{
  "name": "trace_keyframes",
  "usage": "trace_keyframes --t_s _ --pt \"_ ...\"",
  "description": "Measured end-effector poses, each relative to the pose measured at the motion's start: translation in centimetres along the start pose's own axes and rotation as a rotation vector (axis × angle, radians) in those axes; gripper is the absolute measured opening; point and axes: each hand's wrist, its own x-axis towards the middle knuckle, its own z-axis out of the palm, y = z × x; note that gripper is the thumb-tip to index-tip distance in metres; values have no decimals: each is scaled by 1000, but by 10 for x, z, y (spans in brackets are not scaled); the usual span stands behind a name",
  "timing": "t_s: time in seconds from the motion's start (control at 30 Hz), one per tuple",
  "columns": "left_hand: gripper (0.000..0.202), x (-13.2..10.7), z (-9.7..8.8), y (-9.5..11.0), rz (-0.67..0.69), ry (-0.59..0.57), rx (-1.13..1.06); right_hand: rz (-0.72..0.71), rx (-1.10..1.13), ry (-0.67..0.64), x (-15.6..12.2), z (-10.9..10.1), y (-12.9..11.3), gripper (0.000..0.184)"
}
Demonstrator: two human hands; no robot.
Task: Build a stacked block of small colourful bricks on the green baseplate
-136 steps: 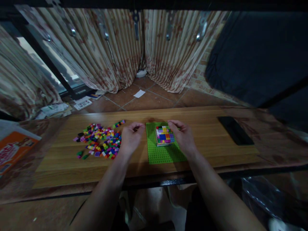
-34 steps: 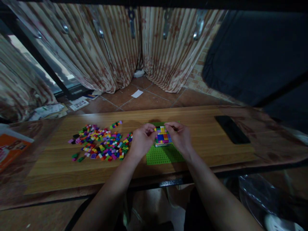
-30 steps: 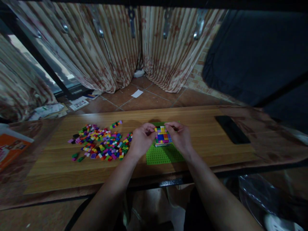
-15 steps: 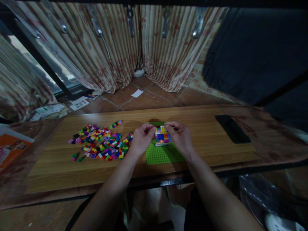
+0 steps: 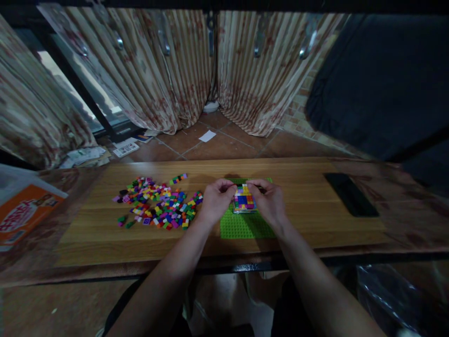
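A square block of small multicoloured bricks (image 5: 244, 200) stands on a green studded baseplate (image 5: 242, 225) in the middle of a wooden board. My left hand (image 5: 215, 202) is curled against the block's left side, fingertips pinched at its top far edge. My right hand (image 5: 268, 202) is curled against its right side, fingers pinched at the same top edge. Whether a loose brick sits in either pinch is hidden. A pile of loose coloured bricks (image 5: 161, 206) lies just left of my left hand.
A short strip of joined bricks (image 5: 178, 178) lies behind the pile. A black phone (image 5: 351, 200) lies flat at the board's right end. An orange box (image 5: 24, 213) sits far left. Beyond the wooden board (image 5: 105, 234) are tiled floor, papers and curtains.
Both hands have closed in on the brick block since the oldest frame and stay pinched at its top edge. The camera has shifted a little, so everything sits slightly further right.
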Motion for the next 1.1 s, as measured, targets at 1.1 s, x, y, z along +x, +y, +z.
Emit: trace_keyframes --t_s 1.1 --pt "10 -38 -187 53 -163 -49 1019 -39 -16 195 0 -8 -5 22"
